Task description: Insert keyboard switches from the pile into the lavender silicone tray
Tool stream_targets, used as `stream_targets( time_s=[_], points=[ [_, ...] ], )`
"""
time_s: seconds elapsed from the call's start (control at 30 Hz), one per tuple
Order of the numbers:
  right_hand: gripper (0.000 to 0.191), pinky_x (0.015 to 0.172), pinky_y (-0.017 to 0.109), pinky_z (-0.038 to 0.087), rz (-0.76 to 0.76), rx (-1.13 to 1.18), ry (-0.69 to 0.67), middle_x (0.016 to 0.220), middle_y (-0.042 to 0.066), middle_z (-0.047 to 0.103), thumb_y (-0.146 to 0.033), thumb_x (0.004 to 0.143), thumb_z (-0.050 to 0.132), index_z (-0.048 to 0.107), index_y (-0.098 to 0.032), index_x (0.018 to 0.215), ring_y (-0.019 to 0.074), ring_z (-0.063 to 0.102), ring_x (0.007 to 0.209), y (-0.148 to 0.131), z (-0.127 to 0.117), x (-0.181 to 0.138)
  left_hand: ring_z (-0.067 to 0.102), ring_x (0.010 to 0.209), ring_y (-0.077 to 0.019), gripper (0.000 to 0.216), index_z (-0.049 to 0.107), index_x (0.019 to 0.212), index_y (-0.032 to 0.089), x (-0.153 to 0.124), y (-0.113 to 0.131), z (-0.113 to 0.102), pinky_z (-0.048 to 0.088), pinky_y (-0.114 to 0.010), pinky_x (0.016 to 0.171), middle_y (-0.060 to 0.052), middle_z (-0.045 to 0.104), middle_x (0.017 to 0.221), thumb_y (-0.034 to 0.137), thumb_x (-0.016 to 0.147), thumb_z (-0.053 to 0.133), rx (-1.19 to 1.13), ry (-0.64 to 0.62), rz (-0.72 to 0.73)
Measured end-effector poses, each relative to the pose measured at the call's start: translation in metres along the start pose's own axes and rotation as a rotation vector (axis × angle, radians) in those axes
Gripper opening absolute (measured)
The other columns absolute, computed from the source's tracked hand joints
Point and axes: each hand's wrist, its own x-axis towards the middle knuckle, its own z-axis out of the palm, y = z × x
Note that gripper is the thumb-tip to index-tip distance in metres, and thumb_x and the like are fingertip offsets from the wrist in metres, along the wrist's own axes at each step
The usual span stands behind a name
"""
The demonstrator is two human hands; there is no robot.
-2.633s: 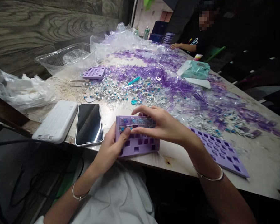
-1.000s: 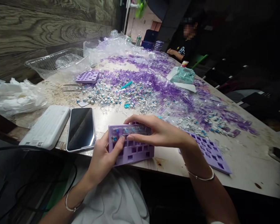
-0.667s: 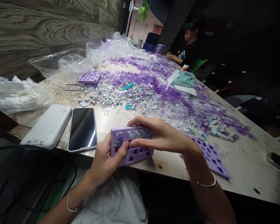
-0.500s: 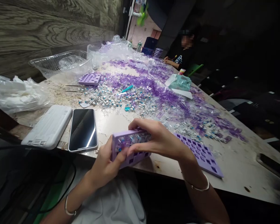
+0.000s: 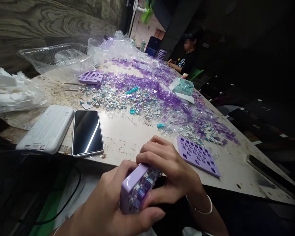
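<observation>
A purple block (image 5: 134,180) is held between the left hand (image 5: 108,200) and the right hand (image 5: 167,170), just in front of the near edge of the surface (image 5: 119,131). The left grip is closed around its near end, with the thumb laid along the underside; by the right grip the far end is clasped, the fingers set over the top and the thumb pressed to the clear pieces (image 5: 144,188). The block is tilted — its smooth side is turned up and to the left, its clear-pieced face to the lower right. Its long axis, strongly foreshortened, is run from lower left to upper right, away from the viewer. To the right, a purple plate (image 5: 198,155) is laid flat on the surface, near the right hand. A phone (image 5: 88,132) is placed to the left, beside a white case (image 5: 46,129). Beyond, small white parts (image 5: 118,100) are heaped.
</observation>
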Motion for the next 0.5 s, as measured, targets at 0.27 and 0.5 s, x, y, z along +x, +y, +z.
stream_targets(
  time_s=[0.27,0.5],
  points=[
    [0.060,0.055,0.028,0.033,0.073,-0.083,0.000,0.064,-0.001,0.053,-0.075,0.087,0.032,0.051,-0.019,0.075,0.0114,0.047,0.056,-0.010,0.018,0.003,0.060,0.067,-0.0141,0.042,0.059,0.098,0.024,-0.008,-0.009,-0.003,0.046,-0.023,0.063,0.003,0.065,0.079,0.045,0.066,0.075,-0.133,0.058,-0.240],
    [0.054,0.060,0.030,0.046,0.393,-0.118,0.010,0.074,0.004,0.065,-0.069,0.091,0.030,0.054,-0.022,0.080,0.0168,0.061,0.064,-0.050,0.039,-0.045,0.059,0.068,-0.0142,0.024,0.061,0.078,0.023,-0.022,-0.057,0.007,0.043,-0.023,0.065,0.004,0.066,0.071,0.046,0.073,0.069,-0.068,-0.178,-0.464]
  ],
)
